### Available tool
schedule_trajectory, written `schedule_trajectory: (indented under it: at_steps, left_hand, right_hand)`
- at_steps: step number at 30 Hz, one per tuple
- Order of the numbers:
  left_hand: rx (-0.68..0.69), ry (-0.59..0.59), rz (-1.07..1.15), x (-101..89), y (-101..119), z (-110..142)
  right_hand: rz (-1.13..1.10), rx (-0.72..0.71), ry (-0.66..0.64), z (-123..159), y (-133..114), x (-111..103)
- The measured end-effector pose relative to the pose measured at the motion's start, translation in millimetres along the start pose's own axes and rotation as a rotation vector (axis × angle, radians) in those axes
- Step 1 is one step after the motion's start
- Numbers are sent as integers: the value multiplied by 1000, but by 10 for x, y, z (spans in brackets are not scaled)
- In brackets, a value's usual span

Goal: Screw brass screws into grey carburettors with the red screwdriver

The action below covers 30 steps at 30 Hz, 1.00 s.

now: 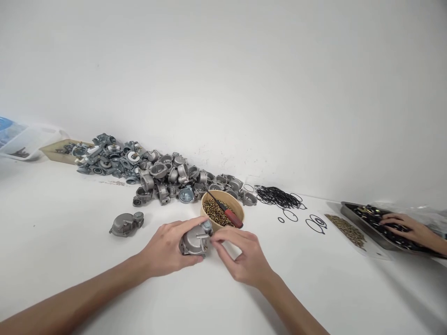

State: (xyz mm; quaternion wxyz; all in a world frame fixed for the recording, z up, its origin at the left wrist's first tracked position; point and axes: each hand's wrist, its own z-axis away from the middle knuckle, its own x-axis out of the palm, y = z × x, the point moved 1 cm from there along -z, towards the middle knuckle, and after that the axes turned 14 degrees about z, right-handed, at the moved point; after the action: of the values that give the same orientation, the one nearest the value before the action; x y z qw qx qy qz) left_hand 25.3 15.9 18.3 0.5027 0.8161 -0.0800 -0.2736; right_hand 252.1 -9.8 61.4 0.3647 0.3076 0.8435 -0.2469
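My left hand (166, 249) is wrapped around a grey cast metal housing (194, 241) resting on the white table (70, 232). My right hand (244, 258) is at the housing's right side, its thumb and forefinger pinched together against it; what they pinch is too small to see. Just behind the hands stands a tan bowl (237, 204) full of small brass screws, with a red-handled screwdriver (228, 215) lying across it.
A second housing (126, 224) lies alone to the left. A long heap of grey metal parts (157, 172) runs along the wall. Black O-rings (279, 197) lie to the right. At far right another person's hand (405, 226) reaches into a dark tray (349, 210).
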Motion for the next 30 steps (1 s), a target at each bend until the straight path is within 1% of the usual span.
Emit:
schedule_trajectory:
  at_steps: [3,5,7,9,11,13,15,17,19,21,24,26,28,30]
  left_hand:
    - [-16,-3,-26,11,54,5]
    - [-50,2,-42,21,83,6]
    - [-93,6,-46,22,98,1]
    - [-156,9,-11,10,93,-10]
    - [-208,1,81,-14,70,-25]
    - [-216,-27,195,-42,37,-39]
    - [-197,-66,271,-68,2,-47]
    - [-186,-95,306,-87,-29,-50]
    - [-169,-102,315,-97,-51,-52]
    - [-137,-82,312,-98,-64,-55]
    - [-93,-34,309,-87,-77,-59]
    - [-78,-7,323,-70,-84,-58]
    - [-65,15,337,-46,-86,-52]
    - [-55,38,350,-16,-87,-43]
  right_hand:
    - [134,115,137,-7,177,-70]
    - [228,213,171,-12,309,-86]
    - [293,286,140,-13,419,-68]
    - [322,331,84,-7,495,-32]
    - [325,357,44,4,539,-2]
    - [309,370,31,13,562,12]
    - [279,374,50,12,577,6]
    - [235,376,100,-7,591,-20]
    - [187,378,183,-51,605,-76]
    - [137,369,280,-128,606,-169]
    - [64,332,405,-316,548,-375]
    - [25,298,456,-488,453,-544]
    - [-9,243,480,-685,315,-719]
    - [-68,114,467,-885,152,-871]
